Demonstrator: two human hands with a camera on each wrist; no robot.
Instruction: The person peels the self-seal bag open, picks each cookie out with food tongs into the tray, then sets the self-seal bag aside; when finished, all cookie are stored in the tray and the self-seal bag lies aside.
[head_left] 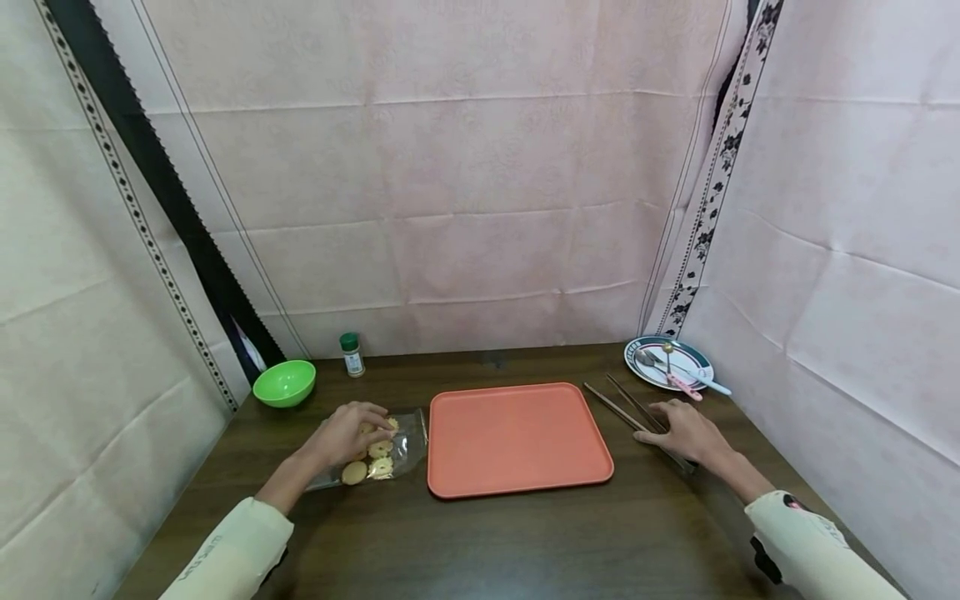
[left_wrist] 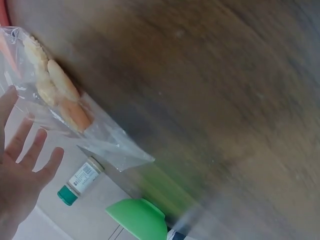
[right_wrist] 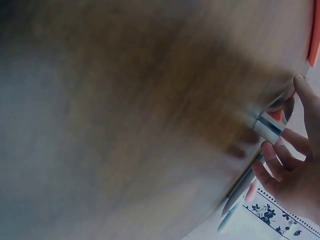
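Under the left hand [head_left: 348, 433], clear cookie bag [head_left: 390, 454].

Head camera looking forward-down over whole table [head_left: 480, 542] — wrist cameras sitting close, tilted, blurred; left sharing cookie bag [left_wrist: 60, 100], green bowl [left_wrist: 140, 217]; right sharing chopsticks [right_wrist: 267, 127].

Both wrist views were smeared with motion blur, so the worktop [left_wrist: 225, 100] showed only as brown streaks. In the left wrist view, the left hand [left_wrist: 17, 170] was cut off by the left edge, and its fingers [left_wrist: 30, 145] stood apart from the cookie bag [left_wrist: 60, 105]. In the right wrist view, the right hand [right_wrist: 295, 170] ran off the right edge, and whether it gripped the chopsticks [right_wrist: 265, 127] could not be told. The spice jar [head_left: 352, 354] label was too small to read.
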